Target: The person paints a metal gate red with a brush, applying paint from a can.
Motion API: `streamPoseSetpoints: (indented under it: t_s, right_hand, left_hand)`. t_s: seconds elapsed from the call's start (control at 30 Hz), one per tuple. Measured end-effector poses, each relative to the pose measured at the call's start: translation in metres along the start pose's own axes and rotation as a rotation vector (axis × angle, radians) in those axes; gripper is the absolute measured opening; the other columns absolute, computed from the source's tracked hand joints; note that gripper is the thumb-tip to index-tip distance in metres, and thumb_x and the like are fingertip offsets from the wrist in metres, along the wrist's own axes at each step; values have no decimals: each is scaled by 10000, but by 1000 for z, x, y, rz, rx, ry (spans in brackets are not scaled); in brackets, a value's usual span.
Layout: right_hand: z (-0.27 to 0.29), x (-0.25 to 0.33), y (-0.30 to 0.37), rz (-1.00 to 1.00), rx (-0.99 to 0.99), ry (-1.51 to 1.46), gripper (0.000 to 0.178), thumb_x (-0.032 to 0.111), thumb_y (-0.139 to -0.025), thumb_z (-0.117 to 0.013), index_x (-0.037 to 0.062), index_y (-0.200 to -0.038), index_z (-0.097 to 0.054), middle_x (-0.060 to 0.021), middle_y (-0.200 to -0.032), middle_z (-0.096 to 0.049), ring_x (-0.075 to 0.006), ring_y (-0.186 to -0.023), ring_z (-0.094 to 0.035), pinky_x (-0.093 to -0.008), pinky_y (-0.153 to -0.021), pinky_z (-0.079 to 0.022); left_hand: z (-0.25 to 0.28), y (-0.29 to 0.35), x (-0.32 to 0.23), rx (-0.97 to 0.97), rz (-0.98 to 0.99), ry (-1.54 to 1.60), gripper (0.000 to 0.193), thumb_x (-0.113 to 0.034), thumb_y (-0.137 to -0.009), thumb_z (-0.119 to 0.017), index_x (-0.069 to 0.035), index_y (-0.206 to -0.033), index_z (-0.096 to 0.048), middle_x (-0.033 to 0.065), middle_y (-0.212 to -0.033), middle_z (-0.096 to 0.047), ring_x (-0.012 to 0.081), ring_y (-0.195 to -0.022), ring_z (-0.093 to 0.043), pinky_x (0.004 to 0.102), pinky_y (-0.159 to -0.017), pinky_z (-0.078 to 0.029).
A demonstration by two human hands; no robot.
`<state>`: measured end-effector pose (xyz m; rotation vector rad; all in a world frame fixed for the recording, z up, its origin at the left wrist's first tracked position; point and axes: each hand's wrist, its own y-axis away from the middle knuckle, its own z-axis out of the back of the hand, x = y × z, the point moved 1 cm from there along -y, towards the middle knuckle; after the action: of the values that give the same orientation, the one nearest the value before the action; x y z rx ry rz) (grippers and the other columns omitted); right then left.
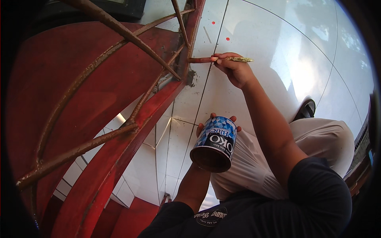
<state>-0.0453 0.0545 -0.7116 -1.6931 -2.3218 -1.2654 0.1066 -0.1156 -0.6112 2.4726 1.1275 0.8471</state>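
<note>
My right hand [234, 68] is closed in a pinch around a slim paintbrush [240, 59] with a patterned, pale-green handle. Its reddish-brown front end points left and meets the edge of the red metal stair beam [192, 43]. Nearer to me, my left hand [199, 127] is wrapped round a paint can [215, 139] with a blue-and-white triangle label and a dark band. The can is tilted, with a dark brown round end toward me; its contents cannot be made out.
Brown railing bars [113, 29] cross the left side above red stair treads [83, 75]. Red drops [228, 39] dot the white tiled floor [270, 51] beyond my right hand. A dark shoe [306, 109] shows beside my bent leg in pale trousers [321, 137].
</note>
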Motion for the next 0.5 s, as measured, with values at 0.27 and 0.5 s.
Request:
streamPoseSetpoints:
  t_s: [0.27, 0.5]
  right_hand:
    - [0, 13, -18, 93, -82, -3, 188, -7, -843, -694, -25, -1023, -642, -138, -1121, -680, -219, -1048, -657, -315, -950, -530]
    - [-2, -17, -3, -120, 61, 235, 105, -63, -865, -651, -9, -955, -641, -186, -1153, -668, -266, -1089, -660, -331, -984, -540]
  left_hand:
    - [0, -3, 2, -16, 2, -11, 515, -514, -894, -656, -260, -1335, -575, 317, -1470, -329, 584, -1298, -383, 644, -817, -570]
    - [-3, -3, 2, -67, 19, 29, 471, -487, -889, -687, -277, -1296, -580, 291, -1458, -357, 592, -1270, -398, 695, -819, -549]
